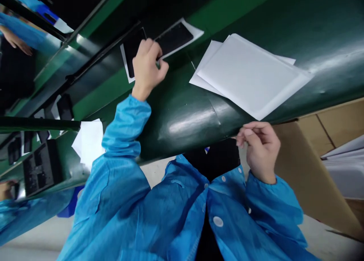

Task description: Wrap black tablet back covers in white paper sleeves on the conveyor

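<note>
Two dark panels lie side by side on the green surface, toward its far side: a left panel partly covered by the left hand, and a right panel whose near end is by the thumb and forefinger. Each has one white sheet showing beneath it. The left grip is narrow, fingers curled; whether it holds anything I cannot tell. The likeliest trouble is a knuckle or sleeve nudging one panel against the other, or dragging it off its sheet, since they lie so close.

To the right is one sheet pile, at least two sheets, stacked askew; its loose corners could slide if brushed. Just beyond the surface's near edge is the right hand, thumb and fingers drawn together; I cannot tell if something thin is between them.

Further out: one cardboard box, more sheets beside it, uncountable; to the left, one smaller pile of at least two sheets, one black tray, several more dark panels, and at least two co-workers' hands.
</note>
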A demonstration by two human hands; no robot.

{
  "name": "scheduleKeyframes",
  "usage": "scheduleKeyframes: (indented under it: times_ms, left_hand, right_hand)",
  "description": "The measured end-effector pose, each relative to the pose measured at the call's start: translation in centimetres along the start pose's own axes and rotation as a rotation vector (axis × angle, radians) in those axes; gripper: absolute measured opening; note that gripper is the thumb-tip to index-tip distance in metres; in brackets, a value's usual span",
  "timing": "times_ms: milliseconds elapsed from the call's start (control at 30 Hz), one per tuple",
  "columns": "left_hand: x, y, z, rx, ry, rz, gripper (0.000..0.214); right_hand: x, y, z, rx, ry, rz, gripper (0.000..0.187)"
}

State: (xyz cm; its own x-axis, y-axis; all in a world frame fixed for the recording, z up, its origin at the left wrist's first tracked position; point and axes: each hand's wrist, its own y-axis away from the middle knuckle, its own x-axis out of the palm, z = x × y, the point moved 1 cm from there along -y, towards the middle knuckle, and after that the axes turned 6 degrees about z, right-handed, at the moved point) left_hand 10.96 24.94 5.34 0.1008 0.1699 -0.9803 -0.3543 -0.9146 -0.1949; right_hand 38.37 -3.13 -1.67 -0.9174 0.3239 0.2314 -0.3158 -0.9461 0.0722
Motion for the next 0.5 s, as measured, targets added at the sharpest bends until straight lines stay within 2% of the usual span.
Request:
scheduleKeyframes:
  times_ms: [100, 167, 233, 333, 433, 500]
  left_hand:
    - [-0.2, 9.0, 0.2, 0.154, 0.141, -0.177, 0.013]
    - [-0.3, 14.8, -0.5, 0.221, 0.183, -0.285, 0.002]
    - [-0.3, 19.7, -1.8, 0.288, 0.221, -0.407, 0.008]
    - [0.0, 24.9, -4.0, 0.301, 0.295, -0.531, 0.013]
    - [0.4, 28.2, -6.1, 0.225, 0.430, -0.511, 0.017]
    - [0.8, 29.8, -7.3, 0.077, 0.579, -0.485, 0.019]
  right_hand:
    - [2.4, 1.2, 0.0, 0.160, -0.111, 0.264, 0.028]
    - [4.2, 1.8, -0.5, 0.272, -0.205, 0.423, 0.040]
    - [5.9, 2.2, -1.1, 0.368, -0.281, 0.531, 0.051]
    - [7.9, 2.6, -2.1, 0.473, -0.306, 0.573, 0.058]
    - [9.1, 3.0, -2.7, 0.484, -0.184, 0.494, 0.056]
    - [9.3, 3.5, -3.1, 0.445, -0.084, 0.438, 0.055]
